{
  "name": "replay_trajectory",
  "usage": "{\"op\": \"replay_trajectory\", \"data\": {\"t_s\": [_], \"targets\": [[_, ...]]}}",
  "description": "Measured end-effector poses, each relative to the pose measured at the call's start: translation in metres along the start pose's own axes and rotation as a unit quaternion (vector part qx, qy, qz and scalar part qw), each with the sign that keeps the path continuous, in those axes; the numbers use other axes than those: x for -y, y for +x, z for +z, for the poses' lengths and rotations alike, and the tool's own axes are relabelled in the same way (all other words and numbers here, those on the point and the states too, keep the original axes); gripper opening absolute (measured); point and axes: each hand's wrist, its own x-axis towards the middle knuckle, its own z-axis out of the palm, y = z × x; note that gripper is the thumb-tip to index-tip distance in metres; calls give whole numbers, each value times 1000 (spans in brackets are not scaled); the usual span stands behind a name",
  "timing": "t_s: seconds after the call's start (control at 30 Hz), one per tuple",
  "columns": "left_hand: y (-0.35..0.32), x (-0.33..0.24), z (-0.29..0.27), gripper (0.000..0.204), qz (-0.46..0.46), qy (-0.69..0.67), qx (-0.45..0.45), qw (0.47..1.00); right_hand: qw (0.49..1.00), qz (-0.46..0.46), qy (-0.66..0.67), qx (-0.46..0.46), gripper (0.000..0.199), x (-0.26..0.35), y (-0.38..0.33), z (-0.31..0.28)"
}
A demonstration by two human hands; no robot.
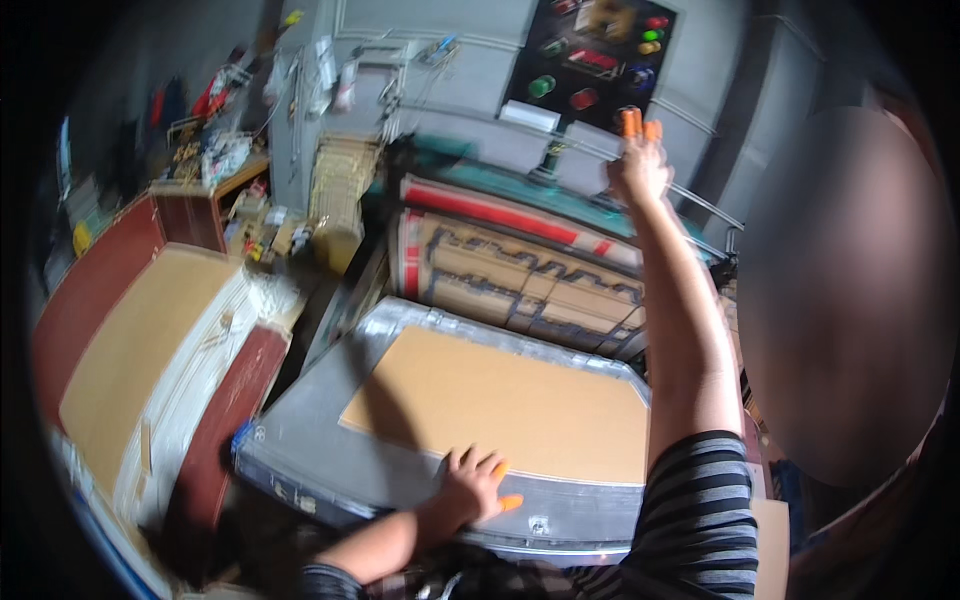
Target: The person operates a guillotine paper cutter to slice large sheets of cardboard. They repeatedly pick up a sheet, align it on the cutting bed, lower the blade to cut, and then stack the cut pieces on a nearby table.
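A tan cardboard sheet (520, 405) lies flat on the grey metal bed (310, 435) of a large press. At the sheet's near edge rests my left hand (470, 488), its fingers spread and orange covers on some fingertips. My right arm stretches far forward and up. My right hand (641, 168) is raised just below a black control panel (590, 60) with coloured buttons; its fingers, some in orange covers, point up and hold nothing visible. I cannot tell whether they touch the panel. Behind the sheet stands the press's upright plate (530, 275), carrying dark cutting strips and a red bar.
To the left, a stack of tan sheets (150, 330) lies between dark red boards (235, 420). Farther back are a bundle of cardboard strips (345, 180) and a cluttered shelf (240, 180). A large blurred shape (850, 300) covers the right side.
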Motion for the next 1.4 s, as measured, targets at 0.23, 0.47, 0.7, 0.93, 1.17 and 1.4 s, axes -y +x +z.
{"op": "replay_trajectory", "data": {"t_s": [0.23,0.47,0.7,0.93,1.17,1.4], "targets": [[-2,-11,-6,74,-150,-55,259,952,998,16,-53,35,89,21,-1,-8],[16,-7,-22,83,-184,-67,426,883,994,29,-4,106,74,42,4,-36],[2,-8,0,73,-134,-82,216,964,981,-158,31,-112,72,-8,-39,-92],[189,72,-10,53,-161,-67,438,882,918,-349,92,-164,64,-64,-192,-290],[285,101,-47,25,154,-12,-212,965,987,-109,-96,-64,41,-180,-365,-418],[160,-33,-5,26,252,-251,-30,934,838,522,-147,-57,48,-334,-659,-432]]}}
